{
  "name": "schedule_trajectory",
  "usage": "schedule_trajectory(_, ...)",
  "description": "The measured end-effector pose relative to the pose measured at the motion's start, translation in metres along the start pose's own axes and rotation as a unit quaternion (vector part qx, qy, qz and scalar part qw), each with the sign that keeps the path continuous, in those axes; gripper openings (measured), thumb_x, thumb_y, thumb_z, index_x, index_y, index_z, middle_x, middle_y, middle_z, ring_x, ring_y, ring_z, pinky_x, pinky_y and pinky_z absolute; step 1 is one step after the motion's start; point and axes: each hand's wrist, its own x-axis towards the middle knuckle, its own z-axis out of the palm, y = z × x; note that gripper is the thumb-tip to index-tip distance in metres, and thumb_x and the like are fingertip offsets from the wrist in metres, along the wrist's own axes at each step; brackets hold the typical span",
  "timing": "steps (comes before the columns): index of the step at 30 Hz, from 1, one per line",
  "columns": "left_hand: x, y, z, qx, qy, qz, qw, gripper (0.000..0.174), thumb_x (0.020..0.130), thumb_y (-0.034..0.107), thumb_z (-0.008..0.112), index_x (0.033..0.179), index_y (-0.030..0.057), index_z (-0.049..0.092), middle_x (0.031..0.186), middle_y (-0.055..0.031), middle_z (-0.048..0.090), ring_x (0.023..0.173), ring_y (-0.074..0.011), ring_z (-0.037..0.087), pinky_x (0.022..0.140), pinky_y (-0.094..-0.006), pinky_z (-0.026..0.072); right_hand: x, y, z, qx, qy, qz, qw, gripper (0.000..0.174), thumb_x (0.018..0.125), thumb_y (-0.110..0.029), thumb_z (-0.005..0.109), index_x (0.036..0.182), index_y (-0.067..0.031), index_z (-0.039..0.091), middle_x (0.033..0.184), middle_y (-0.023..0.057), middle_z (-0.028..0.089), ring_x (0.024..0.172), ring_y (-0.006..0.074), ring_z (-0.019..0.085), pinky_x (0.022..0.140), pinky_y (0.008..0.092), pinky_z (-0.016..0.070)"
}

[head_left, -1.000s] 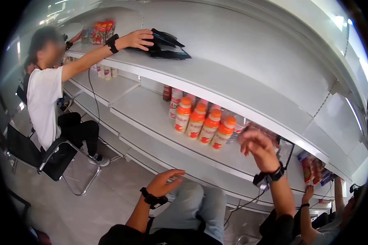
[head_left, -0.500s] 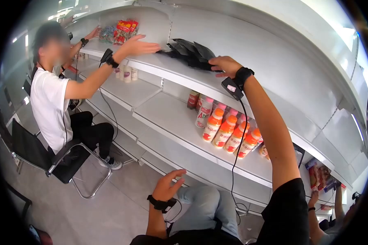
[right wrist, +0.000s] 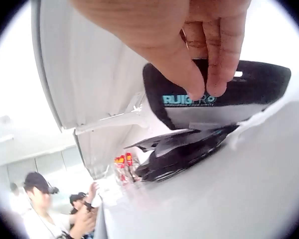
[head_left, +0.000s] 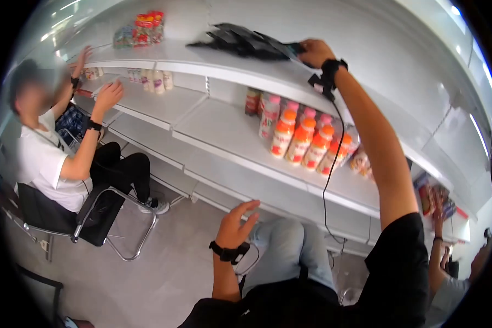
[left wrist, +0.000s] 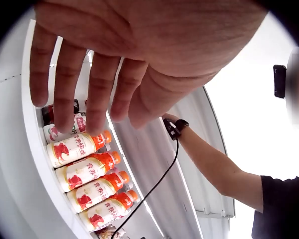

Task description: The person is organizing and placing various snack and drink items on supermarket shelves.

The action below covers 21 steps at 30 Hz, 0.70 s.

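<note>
Up on the top shelf (head_left: pixel 180 59), my right hand (head_left: pixel 316 53) pinches the upper edge of a flat black pouch (right wrist: pixel 261 82) between thumb and fingers. Pale blue "RUIGPRO" lettering runs across the pouch in the right wrist view. More black pouches (head_left: pixel 240 44) lie piled beside it on the shelf, overlapping one another. My left hand (head_left: pixel 234 229) hangs in front of the lower shelves near my lap, its fingers loosely extended and holding nothing. In the left wrist view its palm and fingers (left wrist: pixel 100 84) overlap the orange-capped bottles (left wrist: pixel 97 194) beyond.
Below the top shelf stand orange-capped bottles (head_left: pixel 283 134), with pink-capped ones (head_left: pixel 269 115) behind. Red snack bags (head_left: pixel 145 30) sit at the far left. A person in a white shirt (head_left: pixel 44 164) sits on a black chair (head_left: pixel 49 218) at left. A cable (head_left: pixel 327 197) hangs from my right wrist.
My right hand rose from beside the bottles to the top shelf and now pinches a black pouch. The seated person's arm has withdrawn from the pouches. My left hand stays low.
</note>
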Motion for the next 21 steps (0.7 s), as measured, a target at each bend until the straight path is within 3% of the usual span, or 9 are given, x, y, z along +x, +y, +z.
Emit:
schedule_trajectory(2,0.001,0.003,0.006,-0.006,-0.013,-0.001,1.000,0.031,0.089,0.014,0.063,0.118,0.0031,0.061,0.112,-0.0117,0.067,0.105,-0.0241,0.063,0.089,-0.0331,0.0485,-0.025,-0.009,-0.034,-0.004,-0.002,0.034,0.999,0.035,0.070,-0.020,0.074,0.102,-0.0075,0.070,0.094,0.0120,0.071,0.088,0.0234,0.068,0.077,0.0331,0.0517)
schedule_trajectory(6,0.003,0.020,0.016,-0.034,-0.006,-0.004,0.999,0.030,0.089,0.014,0.062,0.118,0.0035,0.062,0.111,-0.0118,0.067,0.106,-0.0237,0.063,0.090,-0.0319,0.0477,-0.049,0.002,-0.105,-0.092,0.038,-0.020,0.995,0.030,0.075,-0.021,0.071,0.101,-0.0064,0.069,0.088,0.0096,0.069,0.081,0.0198,0.065,0.076,0.0319,0.0498)
schedule_trajectory(7,0.004,0.018,0.021,-0.053,0.000,0.001,0.999,0.035,0.087,0.010,0.063,0.121,0.0028,0.060,0.118,-0.0128,0.065,0.109,-0.0242,0.062,0.092,-0.0328,0.0467,-0.057,0.012,-0.127,-0.026,0.057,-0.066,0.996,0.030,0.078,-0.022,0.070,0.103,-0.0060,0.068,0.090,0.0062,0.069,0.079,0.0191,0.063,0.076,0.0336,0.0488)
schedule_trajectory(9,0.013,0.036,0.038,-0.055,0.056,0.065,0.995,0.039,0.085,0.006,0.064,0.124,0.0019,0.057,0.124,-0.0134,0.061,0.114,-0.0246,0.059,0.094,-0.0341,0.0453,-0.085,0.013,-0.174,-0.046,0.154,-0.100,0.982,0.024,0.086,-0.016,0.068,0.108,-0.0059,0.066,0.095,0.0044,0.068,0.079,0.0122,0.061,0.074,0.0258,0.0478)
schedule_trajectory(10,0.018,0.048,0.047,-0.058,0.084,0.097,0.990,0.042,0.084,0.004,0.064,0.125,0.0015,0.056,0.127,-0.0136,0.059,0.117,-0.0248,0.058,0.096,-0.0347,0.0447,-0.121,-0.043,-0.203,-0.079,0.124,-0.061,0.987,0.012,0.086,-0.011,0.067,0.096,-0.0047,0.067,0.078,0.0014,0.065,0.067,0.0100,0.057,0.062,0.0273,0.0486)
schedule_trajectory(13,0.044,0.096,0.071,-0.029,0.113,0.247,0.962,0.064,0.082,0.012,0.069,0.138,-0.0043,0.041,0.143,-0.0193,0.043,0.131,-0.0294,0.044,0.102,-0.0393,0.0391,-0.193,-0.072,-0.245,0.002,0.147,-0.072,0.986,0.008,0.084,-0.008,0.066,0.090,-0.0033,0.069,0.079,0.0025,0.067,0.069,0.0094,0.058,0.065,0.0248,0.0475)
schedule_trajectory(16,0.065,0.141,0.112,-0.142,0.039,0.305,0.941,0.083,0.077,0.023,0.075,0.142,-0.0045,0.033,0.148,-0.0224,0.034,0.135,-0.0331,0.037,0.106,-0.0438,0.0344,-0.265,-0.096,-0.279,-0.074,0.061,0.036,0.995,0.015,0.086,-0.010,0.066,0.100,-0.0068,0.068,0.087,0.0027,0.068,0.076,0.0103,0.060,0.069,0.0263,0.0492)
schedule_trajectory(18,0.071,0.175,0.142,-0.210,-0.062,0.329,0.919,0.089,0.073,0.025,0.080,0.143,-0.0036,0.032,0.149,-0.0247,0.031,0.136,-0.0347,0.036,0.107,-0.0444,0.0323,-0.309,-0.059,-0.296,-0.174,0.024,-0.081,0.981,0.018,0.089,-0.007,0.064,0.106,-0.0082,0.067,0.100,0.0020,0.068,0.077,0.0066,0.058,0.067,0.0206,0.0437)
schedule_trajectory(21,0.061,0.190,0.198,-0.093,-0.105,0.351,0.926,0.094,0.071,0.026,0.081,0.144,-0.0028,0.030,0.150,-0.0257,0.027,0.137,-0.0376,0.032,0.109,-0.0478,0.0290,-0.378,-0.057,-0.298,-0.164,0.009,-0.041,0.986,0.029,0.077,0.010,0.058,0.099,-0.0065,0.067,0.093,0.0020,0.066,0.077,0.0059,0.056,0.059,0.0202,0.0383)
